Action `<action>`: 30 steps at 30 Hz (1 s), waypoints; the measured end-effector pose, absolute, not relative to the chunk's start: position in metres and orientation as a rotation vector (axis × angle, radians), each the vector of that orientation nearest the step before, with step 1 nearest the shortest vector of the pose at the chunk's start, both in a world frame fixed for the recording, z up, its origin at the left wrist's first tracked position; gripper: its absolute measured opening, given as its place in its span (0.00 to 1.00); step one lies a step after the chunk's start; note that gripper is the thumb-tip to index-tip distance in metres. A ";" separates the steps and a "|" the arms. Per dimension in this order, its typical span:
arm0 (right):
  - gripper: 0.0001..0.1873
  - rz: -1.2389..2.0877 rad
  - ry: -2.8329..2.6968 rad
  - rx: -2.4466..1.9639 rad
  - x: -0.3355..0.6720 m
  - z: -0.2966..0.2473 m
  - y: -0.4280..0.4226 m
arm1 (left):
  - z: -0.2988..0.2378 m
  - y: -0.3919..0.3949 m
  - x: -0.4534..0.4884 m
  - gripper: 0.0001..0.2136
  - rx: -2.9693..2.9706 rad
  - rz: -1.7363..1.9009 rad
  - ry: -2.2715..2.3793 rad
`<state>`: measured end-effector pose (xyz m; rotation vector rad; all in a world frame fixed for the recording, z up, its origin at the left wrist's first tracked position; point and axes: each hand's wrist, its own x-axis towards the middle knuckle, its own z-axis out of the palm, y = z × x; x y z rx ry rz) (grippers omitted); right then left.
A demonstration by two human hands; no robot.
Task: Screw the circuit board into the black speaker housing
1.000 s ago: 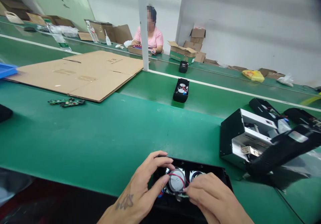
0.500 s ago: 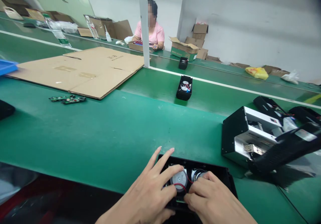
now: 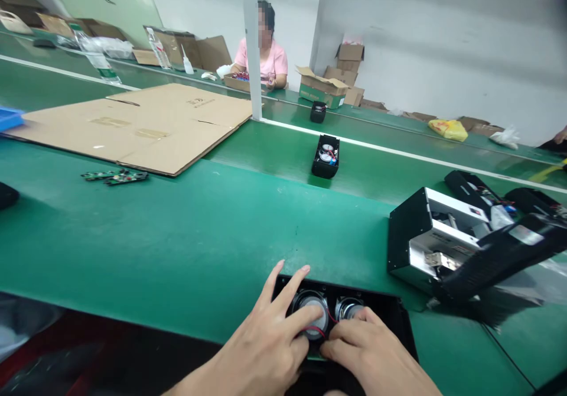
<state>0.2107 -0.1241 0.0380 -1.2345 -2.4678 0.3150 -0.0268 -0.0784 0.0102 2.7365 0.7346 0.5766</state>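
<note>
Left hand [image 3: 259, 349]: fingers spread, resting on a round silver speaker [image 3: 310, 316]. Right hand [image 3: 367, 354]: fingers curled over a second round speaker [image 3: 349, 308], grip unclear. Both speakers sit in a black plastic housing [image 3: 387, 307] at the green desk [image 3: 177, 236]'s near edge.

This is a factory assembly workshop: long green line benches [image 3: 177, 248] carry open black speaker casings [image 3: 325, 156]. A co-worker [image 3: 261, 50] sits along the line, and cardboard boxes [image 3: 343, 77] stand stacked against the wall.

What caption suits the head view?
Left hand and right hand press two speakers in a black housing on a green belt.
</note>
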 end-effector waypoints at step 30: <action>0.12 1.076 -2.314 -1.676 0.205 0.108 -0.035 | 0.092 0.060 0.003 0.17 1.981 -0.256 0.639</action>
